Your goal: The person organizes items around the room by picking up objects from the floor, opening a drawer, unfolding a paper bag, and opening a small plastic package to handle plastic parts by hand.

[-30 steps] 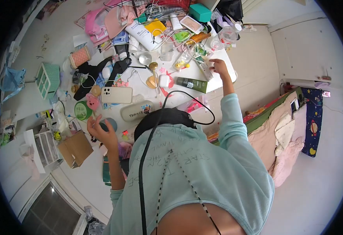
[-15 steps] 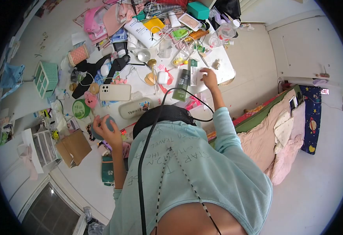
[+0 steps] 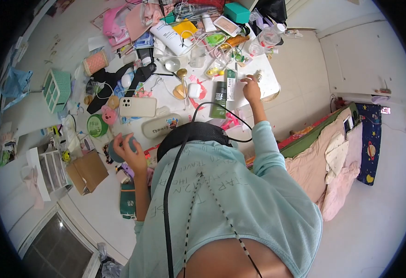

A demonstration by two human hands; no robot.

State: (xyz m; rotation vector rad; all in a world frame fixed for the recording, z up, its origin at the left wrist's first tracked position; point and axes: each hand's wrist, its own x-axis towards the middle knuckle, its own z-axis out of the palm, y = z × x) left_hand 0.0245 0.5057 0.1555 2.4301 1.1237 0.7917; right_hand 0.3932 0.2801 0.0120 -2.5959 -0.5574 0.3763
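Observation:
My left hand (image 3: 133, 155) is over a round blue-grey object (image 3: 116, 149) at the table's near left edge. Its fingers are spread and curved, and the object shows between them; I cannot tell whether they touch it. Near the table's right edge, my right hand (image 3: 251, 89) has its fingers bent close together, just below a small bottle (image 3: 257, 75). Anything between those fingertips is too small to make out. Left of this hand lie a green tube (image 3: 219, 99) and a narrow white-and-green box (image 3: 231, 85).
The table holds a phone (image 3: 137, 107), a glasses case (image 3: 159, 125), a white earbud case (image 3: 194, 91), a green round tub (image 3: 97, 125) and a large white tube (image 3: 170, 39). A cardboard box (image 3: 87, 171) stands at left. A black cable (image 3: 169, 185) crosses in front of me.
My right hand has moved slightly up, towards the small bottle, with its fingers drawn in. The slim metal item near it no longer shows clearly. My left hand's fingers have shifted slightly over the round object.

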